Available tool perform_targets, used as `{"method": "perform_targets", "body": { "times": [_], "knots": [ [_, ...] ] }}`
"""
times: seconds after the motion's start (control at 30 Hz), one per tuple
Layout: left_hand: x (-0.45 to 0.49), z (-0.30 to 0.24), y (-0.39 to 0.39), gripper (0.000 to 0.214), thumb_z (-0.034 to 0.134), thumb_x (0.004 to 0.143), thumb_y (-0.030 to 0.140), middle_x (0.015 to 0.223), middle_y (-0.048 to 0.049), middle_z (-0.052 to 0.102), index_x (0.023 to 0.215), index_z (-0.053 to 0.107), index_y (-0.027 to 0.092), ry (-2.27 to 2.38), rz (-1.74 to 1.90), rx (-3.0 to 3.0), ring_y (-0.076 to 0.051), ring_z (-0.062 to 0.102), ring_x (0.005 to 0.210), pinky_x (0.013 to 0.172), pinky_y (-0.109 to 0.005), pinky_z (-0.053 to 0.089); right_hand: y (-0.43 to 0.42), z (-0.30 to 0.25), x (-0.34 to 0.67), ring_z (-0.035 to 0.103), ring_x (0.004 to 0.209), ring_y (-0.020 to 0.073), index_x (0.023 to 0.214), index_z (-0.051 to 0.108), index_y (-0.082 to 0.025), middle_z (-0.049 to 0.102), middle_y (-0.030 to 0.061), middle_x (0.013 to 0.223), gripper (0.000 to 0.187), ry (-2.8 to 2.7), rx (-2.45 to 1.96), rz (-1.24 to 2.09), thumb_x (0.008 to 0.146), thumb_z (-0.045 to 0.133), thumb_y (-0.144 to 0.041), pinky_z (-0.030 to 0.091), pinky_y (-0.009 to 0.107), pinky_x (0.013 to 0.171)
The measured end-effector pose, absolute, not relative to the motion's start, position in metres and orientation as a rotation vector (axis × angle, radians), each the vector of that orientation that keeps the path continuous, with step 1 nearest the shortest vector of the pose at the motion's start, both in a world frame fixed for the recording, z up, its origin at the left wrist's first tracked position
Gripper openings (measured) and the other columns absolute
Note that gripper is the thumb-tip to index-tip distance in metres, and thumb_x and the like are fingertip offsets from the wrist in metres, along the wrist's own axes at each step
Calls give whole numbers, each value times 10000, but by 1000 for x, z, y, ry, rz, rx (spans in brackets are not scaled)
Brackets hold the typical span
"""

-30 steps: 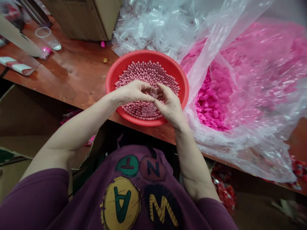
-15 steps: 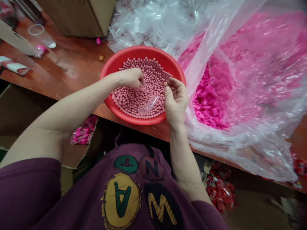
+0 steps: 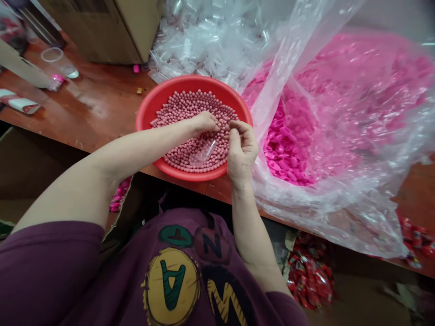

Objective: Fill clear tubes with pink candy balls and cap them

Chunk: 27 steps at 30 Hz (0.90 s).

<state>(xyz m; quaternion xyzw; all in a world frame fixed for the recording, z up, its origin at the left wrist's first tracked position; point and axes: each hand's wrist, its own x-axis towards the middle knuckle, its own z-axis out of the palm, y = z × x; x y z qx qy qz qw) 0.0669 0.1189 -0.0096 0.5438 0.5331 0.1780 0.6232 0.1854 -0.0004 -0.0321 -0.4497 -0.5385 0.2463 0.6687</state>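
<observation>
Two bare hands hover over a round red plastic basin (image 3: 143, 118) filled with small pink beads (image 3: 190, 103). The left hand (image 3: 204, 123) reaches in over the basin's near rim, its fingers curled down against the beads in a narrow grip; whether they hold a bead is too small to tell. The right hand (image 3: 242, 151), over the basin's near right rim, has thumb and forefinger close together in a narrow pinch, and what it holds, if anything, cannot be told. A small clear plastic tube (image 3: 203, 153) lies tilted on the beads between the hands. Beyond the basin sits a heap of clear plastic tubes (image 3: 204, 40). To the basin's right, against its rim, a large clear plastic bag (image 3: 340, 213) holds bright pink plastic pieces (image 3: 285, 145). Left of the basin stretches a brown wooden table (image 3: 88, 97) bearing a clear plastic cup (image 3: 57, 61). Below the basin, red foil packets (image 3: 309, 276) lie on the floor.
</observation>
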Motion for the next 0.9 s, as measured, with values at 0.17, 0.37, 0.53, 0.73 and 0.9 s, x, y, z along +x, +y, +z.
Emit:
{"method": "perform_targets", "body": {
  "times": [0.17,0.37,0.53,0.73,0.9],
  "knots": [
    [26,15,116,149,761,844,-10,750,-33,740,829,791,135,1100,695,1120,-107,586,600,592,-269,350,-2,-28,184,751,1239,261,1215,705,-302,759,60,1241,194,-1173,-1123,592,1095,595,-406,609,528,1201],
    [-7,30,68,169,800,867,2,1007,-45,815,950,830,146,930,821,929,-107,686,843,715,-231,468,0,-26,185,742,1200,274,1379,661,-328,720,78,1373,328,-1294,-1153,638,1083,570,-439,638,564,1164],
    [-9,33,27,151,724,936,15,897,-1,718,977,765,154,825,808,751,-138,698,799,751,-288,582,0,-17,190,709,1058,236,1558,603,-411,624,56,1533,518,-1607,-1118,707,1049,541,-336,680,529,1068],
    [-13,30,12,167,643,1014,23,879,-19,708,966,761,130,795,848,756,-109,639,722,677,-250,526,-2,-7,184,696,963,209,1353,716,-316,702,48,1244,378,-1745,-1103,788,981,685,-378,672,432,913],
    [-17,33,11,152,662,1002,26,910,-32,752,950,755,134,867,830,771,-103,641,723,658,-234,485,2,-3,179,720,962,210,1129,651,-300,741,10,1088,283,-1727,-1101,1036,925,785,-444,671,403,894]
  ]
}}
